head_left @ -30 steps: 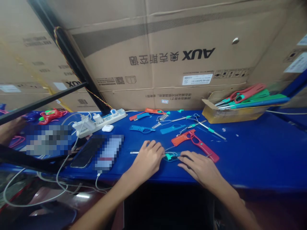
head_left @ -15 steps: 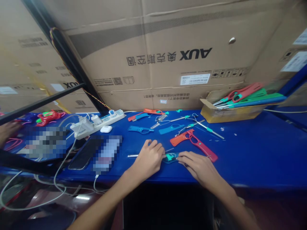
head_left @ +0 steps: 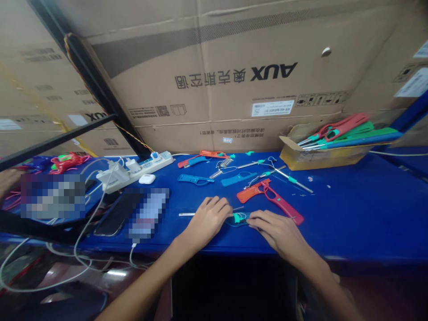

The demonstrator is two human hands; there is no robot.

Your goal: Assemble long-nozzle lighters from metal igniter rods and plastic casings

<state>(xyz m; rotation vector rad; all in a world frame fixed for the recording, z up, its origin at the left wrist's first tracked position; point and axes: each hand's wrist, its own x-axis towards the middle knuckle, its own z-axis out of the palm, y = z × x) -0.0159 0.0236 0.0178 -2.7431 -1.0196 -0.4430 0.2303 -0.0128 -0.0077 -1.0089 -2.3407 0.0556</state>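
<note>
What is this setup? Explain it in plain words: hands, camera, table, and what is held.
There is no machine here: these are a person's two bare hands, seen by a camera worn on the head, looking forward and down. The left hand and right hand hold a blue shell with a green part and white wires; a metal tube sticks out beyond the left hand. On the blue table lie an orange handle, a red handle, a dark phone and a white power strip. A small cardboard box holds more handles.
</note>
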